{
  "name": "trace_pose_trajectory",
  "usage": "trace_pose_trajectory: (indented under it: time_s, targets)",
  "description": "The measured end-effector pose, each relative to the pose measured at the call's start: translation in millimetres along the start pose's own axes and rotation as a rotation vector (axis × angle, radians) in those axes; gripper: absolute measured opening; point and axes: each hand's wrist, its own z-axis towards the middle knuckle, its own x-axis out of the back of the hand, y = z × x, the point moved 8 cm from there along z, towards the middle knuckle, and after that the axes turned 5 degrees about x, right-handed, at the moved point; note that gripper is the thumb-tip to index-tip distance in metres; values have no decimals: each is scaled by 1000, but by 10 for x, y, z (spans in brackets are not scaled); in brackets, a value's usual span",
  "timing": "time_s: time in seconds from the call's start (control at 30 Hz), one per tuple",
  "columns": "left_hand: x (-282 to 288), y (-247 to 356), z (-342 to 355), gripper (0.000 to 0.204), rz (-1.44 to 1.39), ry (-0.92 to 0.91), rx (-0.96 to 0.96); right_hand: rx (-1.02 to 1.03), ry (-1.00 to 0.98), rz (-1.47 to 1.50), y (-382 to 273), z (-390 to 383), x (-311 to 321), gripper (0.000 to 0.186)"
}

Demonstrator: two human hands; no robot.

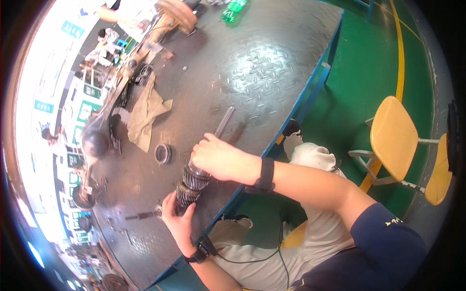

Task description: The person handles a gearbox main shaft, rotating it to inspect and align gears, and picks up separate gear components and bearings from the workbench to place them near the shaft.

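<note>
A metal gear shaft (195, 178) lies slantwise over the steel bench, with several toothed gears at its near end and a bare splined end (225, 120) pointing away. My right hand (218, 157) is closed over it just above the gears, palm down. At the lower end my left hand (178, 222) grips the last gear between thumb and fingers. A dark metal ring (163, 153) rests on the bench a short way left of my right hand. Beyond my left fingers lies a thin dark shaft-like part (141, 215).
A tan cloth (147, 114) lies left of the ring. Along the bench's far side runs a large axle-like assembly with a rounded housing (95, 142). A green plastic bottle (234, 10) lies at the top. A yellow chair (394, 138) stands at the right. Other people are in the background.
</note>
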Motion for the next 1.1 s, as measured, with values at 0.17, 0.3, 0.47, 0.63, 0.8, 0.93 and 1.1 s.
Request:
trace_pose_trajectory:
  time_s: [0.17,0.3,0.47,0.63,0.8,0.93,1.1]
  targets:
    - [45,-179,17,66,-75,-37,53,-92,-176,-45,13,50,-64,13]
    - [21,-196,32,64,-112,-43,59,-72,-173,-50,2,34,-91,18]
    - [7,-109,16,64,-86,-50,45,-98,-224,-49,53,45,-115,18]
    - [33,-88,-7,63,-60,-38,28,-96,-269,-55,147,35,-41,18]
    - [162,-58,-76,60,24,11,56,-103,-192,-76,377,-10,55,11]
    - [68,113,-44,59,118,36,-26,-198,-188,-90,786,-211,305,21]
    - [115,161,-54,61,155,48,16,-244,-289,19,808,-135,361,33]
